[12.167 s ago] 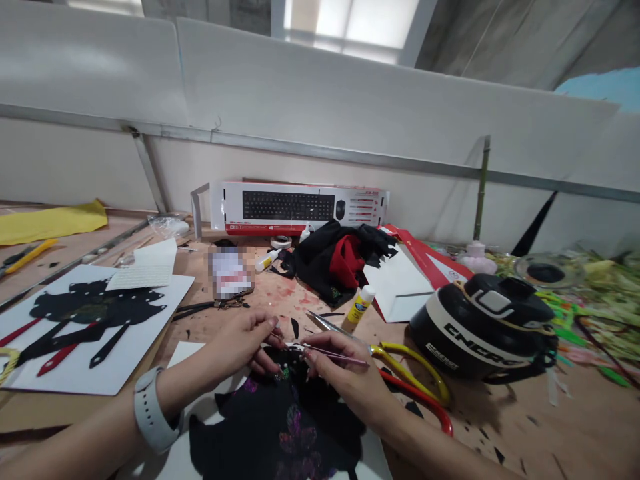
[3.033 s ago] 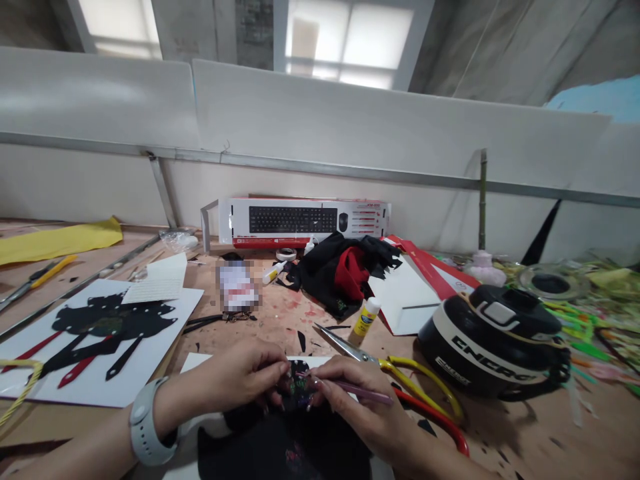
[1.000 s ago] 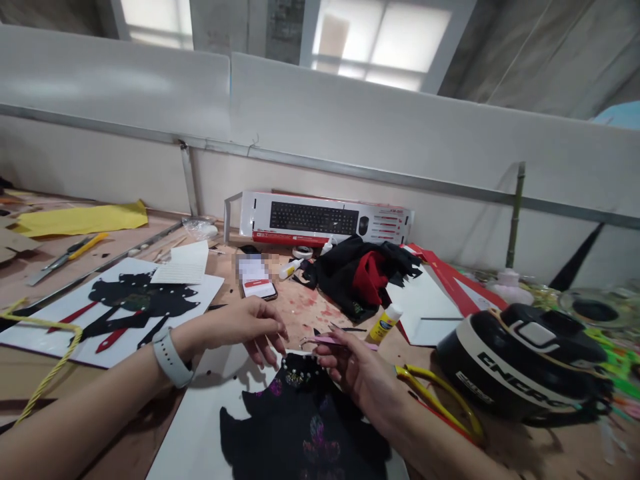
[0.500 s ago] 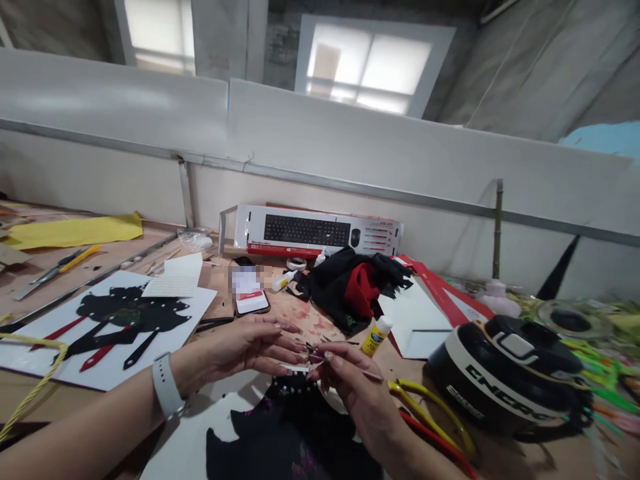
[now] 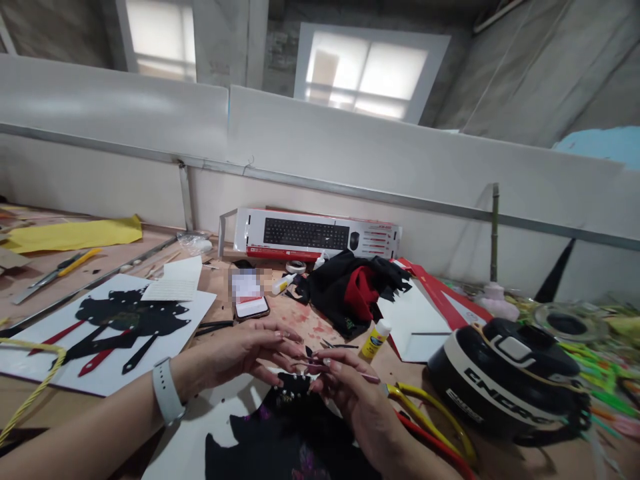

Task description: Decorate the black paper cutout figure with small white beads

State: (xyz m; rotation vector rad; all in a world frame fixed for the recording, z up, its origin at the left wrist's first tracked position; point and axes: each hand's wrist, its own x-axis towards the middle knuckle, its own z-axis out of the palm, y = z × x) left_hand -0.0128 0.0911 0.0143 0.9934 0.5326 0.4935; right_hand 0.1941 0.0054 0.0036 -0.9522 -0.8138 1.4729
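My right hand (image 5: 357, 397) is closed around a slim pink tool (image 5: 369, 377), its tip directed at my left fingers; its exact kind is unclear. A small dark pointed piece (image 5: 309, 351) shows beside the tip. My left hand (image 5: 255, 350), with a pale watch on the wrist, has its fingers stretched out and apart, fingertips close to the tool tip. Whether they touch it I cannot tell. Beneath both hands lies a black jagged cut-out (image 5: 270, 437) with purple patches and small pale dots along its top, on a white sheet (image 5: 193, 433).
Yellow-handled pliers (image 5: 430, 400) and a glue stick (image 5: 375, 339) lie right of my hands, near a large black bottle (image 5: 505, 387). Beyond are black and red cloth (image 5: 345, 293), a phone (image 5: 251, 307) and a keyboard box (image 5: 320, 233). Another black cut-out (image 5: 133, 312) lies left.
A white sliver seen between my fingers no longer shows there. The pale round thing under my right hand is also out of sight. Both hands stay nearly in place.
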